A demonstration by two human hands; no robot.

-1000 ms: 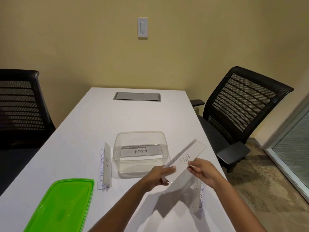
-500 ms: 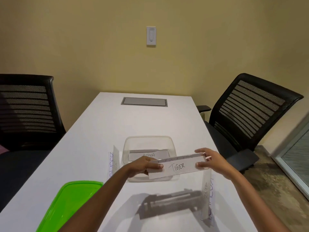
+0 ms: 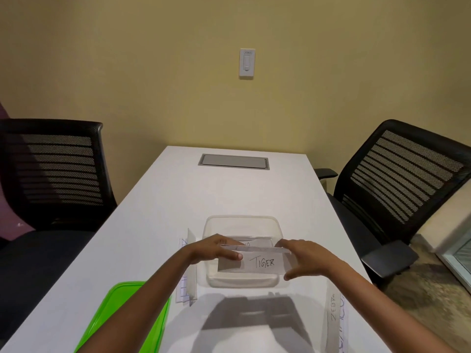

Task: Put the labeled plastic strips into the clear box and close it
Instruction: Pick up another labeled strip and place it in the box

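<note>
A plastic strip labeled TIGER is held level over the open clear box on the white table. My left hand grips its left end and my right hand grips its right end. Inside the box lies another labeled strip, mostly hidden behind the TIGER strip. One strip lies on the table left of the box. Another strip, labeled ZEBRA, lies at the right near the table edge. The green lid rests at the lower left.
Black mesh chairs stand at the left and right of the table. A grey cable hatch is set into the far end of the table. The table's right edge runs close to the ZEBRA strip.
Both hands turned the TIGER strip from slanted to level and carried it forward and down over the box. The camera tilted up, so the box sits lower in view.
</note>
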